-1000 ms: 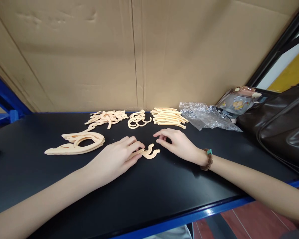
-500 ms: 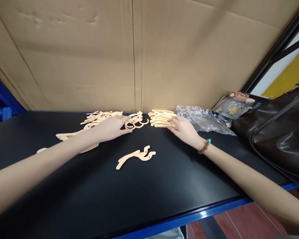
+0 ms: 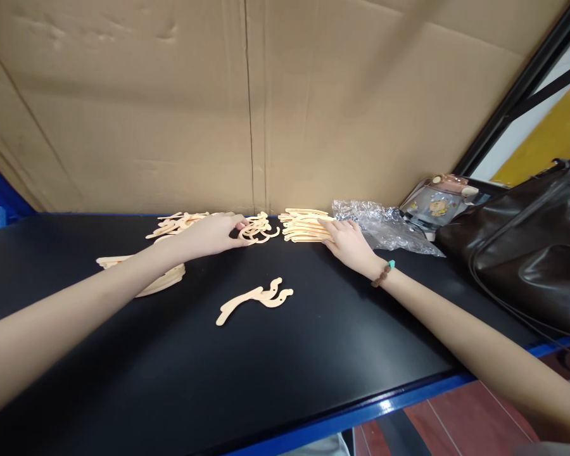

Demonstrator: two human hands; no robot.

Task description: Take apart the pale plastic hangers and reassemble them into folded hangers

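Note:
Two flat, pale wooden pieces with curved, holed ends (image 3: 256,296) lie together on the black table, nearer to me than both hands. At the left edge of a small pile of wooden hooks (image 3: 262,229), my left hand (image 3: 216,233) is curved with thumb and fingers apart; its far fingers are partly hidden. My right hand (image 3: 350,244) rests its spread fingers on the right end of a stack of narrow wooden strips (image 3: 304,227). I see no piece lifted in either hand.
More wooden pieces (image 3: 175,223) lie behind my left arm, and wider curved ones (image 3: 164,280) partly under it. Crumpled clear plastic (image 3: 384,228), a clear printed container (image 3: 434,202) and a dark bag (image 3: 527,247) stand right. Cardboard (image 3: 171,126) rises behind the table (image 3: 313,354).
My view has shifted slightly, so things sit a little further left. My right fingers have stretched out over the strips. My left hand stays beside the hooks, its fingers slightly more curled.

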